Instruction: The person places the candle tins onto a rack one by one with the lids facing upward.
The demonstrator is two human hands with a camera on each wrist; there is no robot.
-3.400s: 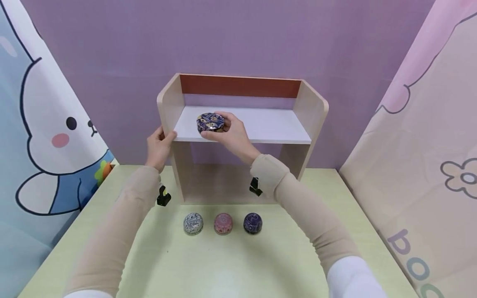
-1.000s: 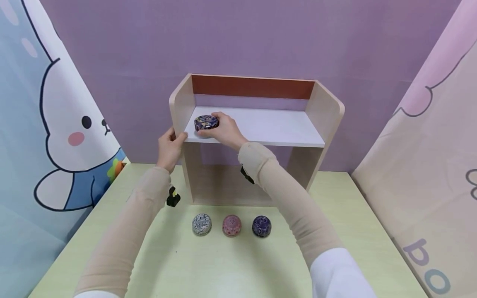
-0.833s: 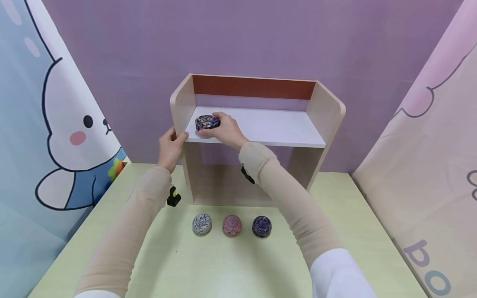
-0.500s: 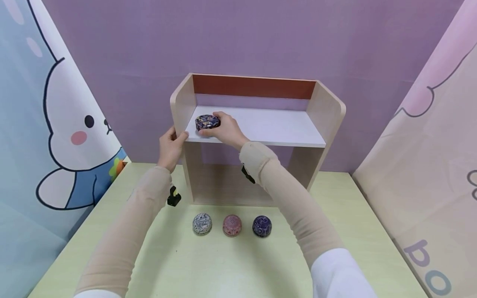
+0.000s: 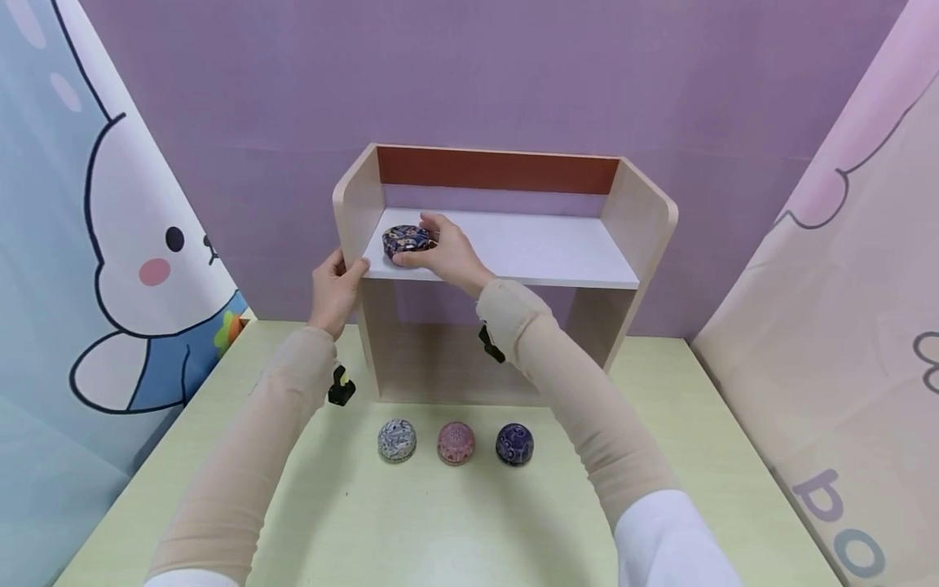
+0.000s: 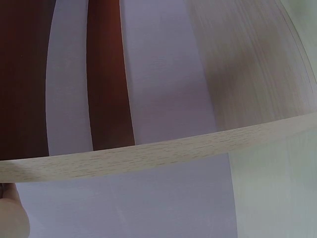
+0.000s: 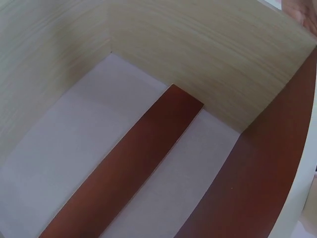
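A small round tin (image 5: 405, 240) with a dark blue, floral-looking pattern sits at the left end of the white shelf board (image 5: 543, 244). My right hand (image 5: 451, 254) is at its right side, thumb by the tin's front and fingers spread behind, loosened from it. My left hand (image 5: 336, 293) grips the left side panel (image 5: 357, 204) of the small wooden shelf, thumb at the front edge. In the left wrist view only a bit of that hand (image 6: 12, 218) shows beside the panel's edge. The right wrist view looks under the board and does not show the tin.
Three more round tins stand in a row on the pale green table (image 5: 411, 530) before the shelf: white-and-blue (image 5: 397, 441), pink (image 5: 456, 443) and dark purple (image 5: 514, 444). A purple backdrop (image 5: 513, 73) rises behind, with printed cloths on both sides.
Since the oldest frame the tin has come down onto the board's left end. Over the last half second my right fingers have spread and eased slightly off it. My left hand keeps its grip.
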